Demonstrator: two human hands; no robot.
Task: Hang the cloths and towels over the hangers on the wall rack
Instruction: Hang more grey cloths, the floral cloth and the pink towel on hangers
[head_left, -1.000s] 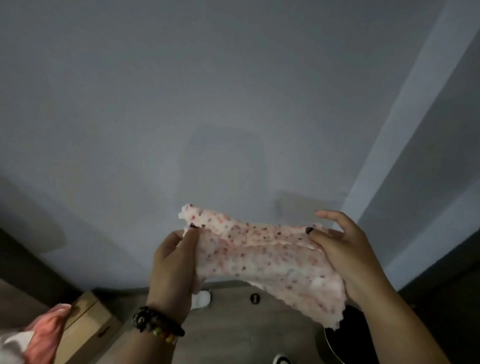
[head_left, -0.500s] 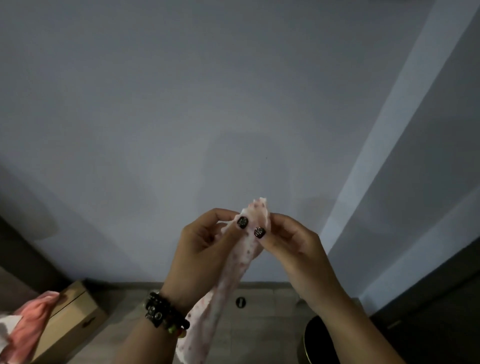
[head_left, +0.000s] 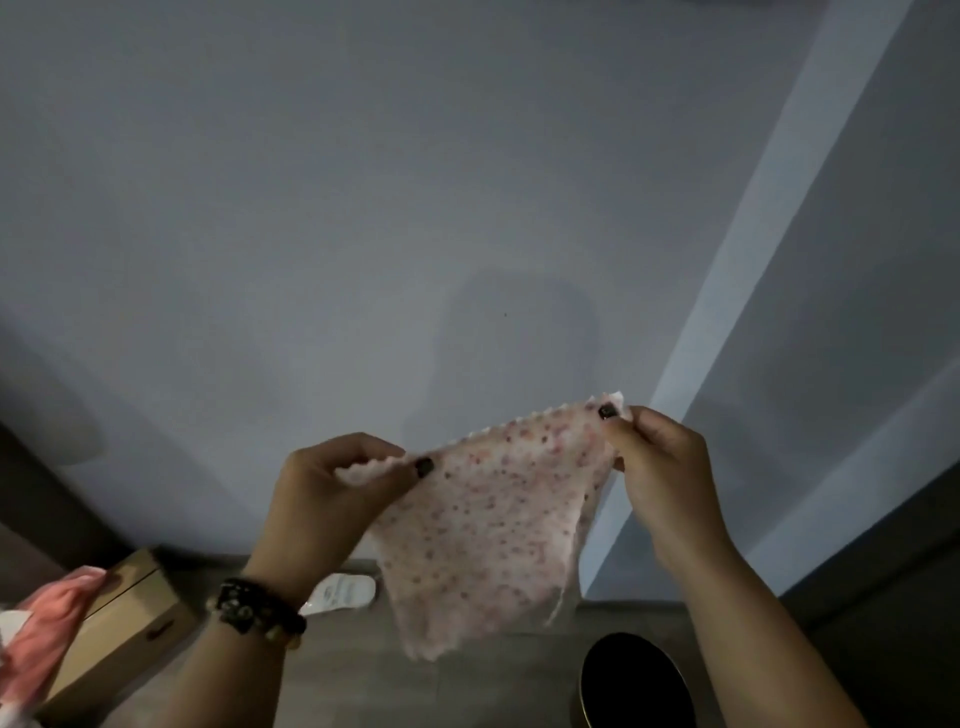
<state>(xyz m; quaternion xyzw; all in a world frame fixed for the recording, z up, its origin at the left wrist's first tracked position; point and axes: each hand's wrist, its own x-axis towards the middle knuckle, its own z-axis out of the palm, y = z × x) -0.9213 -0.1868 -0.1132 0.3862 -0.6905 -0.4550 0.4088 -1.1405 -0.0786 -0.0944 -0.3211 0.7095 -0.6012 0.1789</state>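
Note:
A small white cloth with pink and red speckles (head_left: 488, 540) hangs spread out in front of a plain grey wall. My left hand (head_left: 332, 499) pinches its left top corner between thumb and fingers. My right hand (head_left: 660, 467) pinches the right top corner, held a little higher. The cloth's top edge is stretched between them and the rest hangs down to a point. No hanger or wall rack shows in this view.
A cardboard box (head_left: 119, 629) stands on the floor at lower left, with pink and white cloths (head_left: 47, 629) beside it. A white slipper (head_left: 343, 592) lies by the wall base. A round dark bin (head_left: 634, 680) stands at lower right. A pale wall corner strip (head_left: 769, 218) runs diagonally.
Half a second ago my hands were together, pinching the bunched cloth. They have moved apart and the cloth is now stretched open between them.

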